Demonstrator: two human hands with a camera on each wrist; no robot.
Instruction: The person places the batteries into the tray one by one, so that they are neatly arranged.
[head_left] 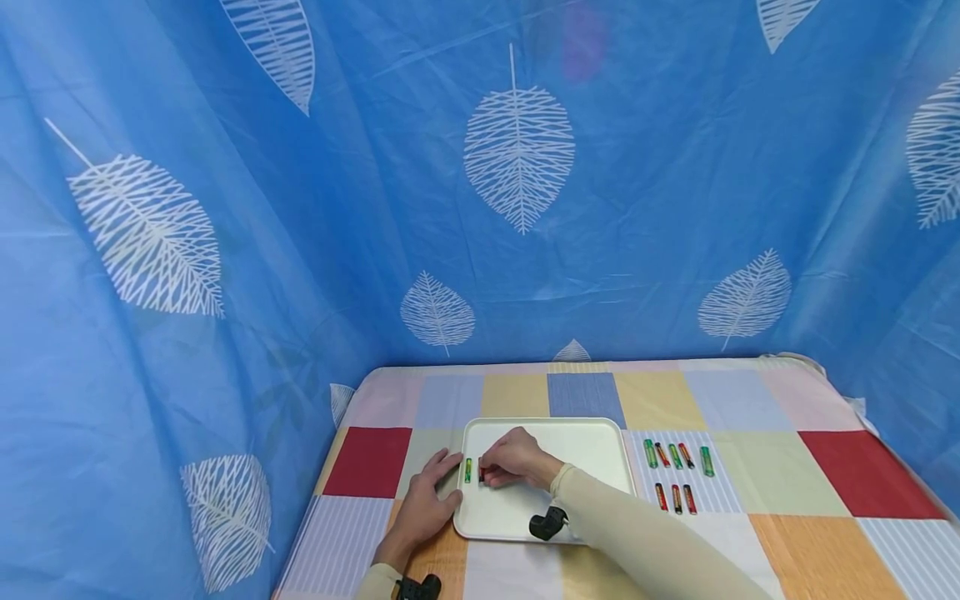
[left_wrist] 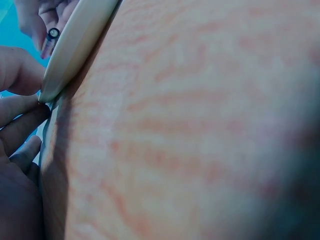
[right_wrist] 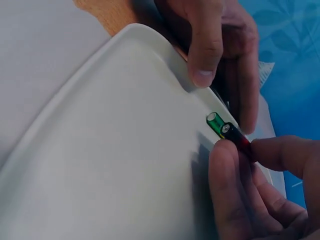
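Between the thumb and fingers of my right hand [head_left: 519, 457] is a small red-and-black battery [right_wrist: 234, 136], held low over the left side of a white tray [head_left: 577, 437]. Just left of it, a green battery [head_left: 468, 470] lies on the tray near the rim. My left hand [head_left: 426, 508] rests at the tray's left edge with fingers spread, the thumb touching the rim in the right wrist view. The left wrist view shows the tray's outer wall at these fingers, and the end of the held battery [left_wrist: 53, 33] beyond it.
Right of the tray, several green batteries [head_left: 707, 461] and several red-and-black batteries [head_left: 690, 499] lie in two loose rows on the patchwork tablecloth [head_left: 772, 467]. A blue curtain [head_left: 600, 275] with white leaf prints hangs behind the table and at both sides.
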